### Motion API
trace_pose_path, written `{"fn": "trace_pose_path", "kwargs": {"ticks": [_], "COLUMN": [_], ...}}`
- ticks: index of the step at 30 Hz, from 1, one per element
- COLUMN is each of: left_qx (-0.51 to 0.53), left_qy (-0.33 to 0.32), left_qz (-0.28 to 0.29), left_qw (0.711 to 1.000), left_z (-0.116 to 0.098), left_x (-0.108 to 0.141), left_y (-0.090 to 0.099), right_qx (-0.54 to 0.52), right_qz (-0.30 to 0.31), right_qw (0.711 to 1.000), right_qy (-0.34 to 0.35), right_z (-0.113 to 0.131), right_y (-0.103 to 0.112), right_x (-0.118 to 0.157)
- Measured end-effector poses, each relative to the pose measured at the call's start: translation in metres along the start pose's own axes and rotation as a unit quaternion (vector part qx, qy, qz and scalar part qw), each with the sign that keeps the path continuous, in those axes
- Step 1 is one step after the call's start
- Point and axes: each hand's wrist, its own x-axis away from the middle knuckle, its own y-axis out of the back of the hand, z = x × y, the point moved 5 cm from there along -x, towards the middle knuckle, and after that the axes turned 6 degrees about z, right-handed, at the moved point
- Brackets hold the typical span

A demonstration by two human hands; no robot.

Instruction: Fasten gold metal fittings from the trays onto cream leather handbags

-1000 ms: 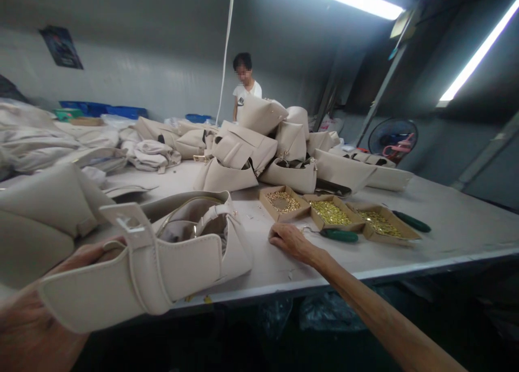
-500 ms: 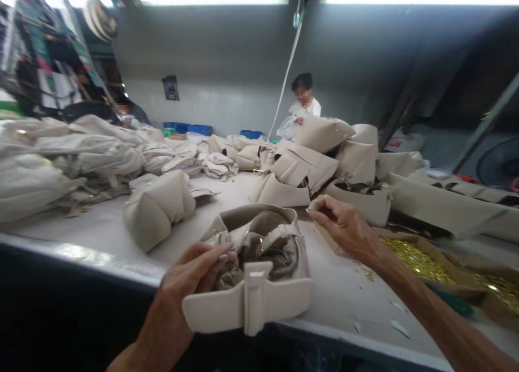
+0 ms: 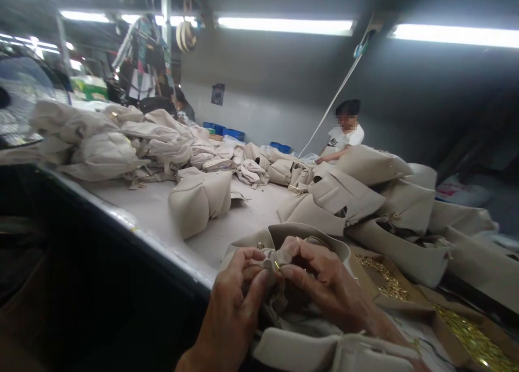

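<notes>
A beige handbag point(image 3: 308, 230) stands open at the table's front edge, directly below me, its wide front strap towards me. Both hands are over its mouth. My left hand point(image 3: 237, 288) is closed, thumb and fingers pinching the end of a narrow beige strap point(image 3: 267, 263). Against that strap end, my right hand point(image 3: 328, 272) closes thumb and forefinger around a small gold metal piece point(image 3: 278, 265). The fingers partly cover the piece, so its exact shape is hidden. Grey-brown lining lies inside the bag, largely behind my hands.
Cardboard boxes of small gold fittings point(image 3: 472, 331) stand at the right. More beige bags point(image 3: 344, 193) are piled behind them, and one bag point(image 3: 200, 201) lies alone at left centre. Soft beige bags point(image 3: 105, 150) heap up far left. A co-worker point(image 3: 346, 131) is across the table.
My right hand has come from beside the bag to my left hand, bringing the small gold piece to the strap end. The camera view has swung left, and the bag appears lower.
</notes>
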Motion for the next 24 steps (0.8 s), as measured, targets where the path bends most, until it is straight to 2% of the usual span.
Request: {"fn": "trace_pose_path", "kwargs": {"ticks": [6, 13, 20, 24], "left_qx": [0.021, 0.022, 0.012, 0.005], "left_qy": [0.011, -0.001, -0.002, -0.004], "left_qz": [0.011, 0.019, 0.017, 0.015], "left_qw": [1.000, 1.000, 1.000, 1.000], "left_z": [-0.001, -0.002, -0.002, -0.001], "left_x": [-0.004, -0.003, -0.004, -0.005], "left_y": [-0.005, -0.007, -0.007, -0.006], "right_qx": [0.046, 0.048, 0.065, 0.059], "right_qz": [-0.015, -0.004, -0.005, -0.001], "right_qw": [0.998, 0.998, 0.998, 0.998], "right_qy": [0.051, 0.038, -0.016, -0.006], "right_z": [-0.006, -0.011, -0.018, -0.018], "right_y": [-0.004, -0.007, -0.008, -0.007], "right_x": [-0.002, -0.003, -0.001, -0.002]}}
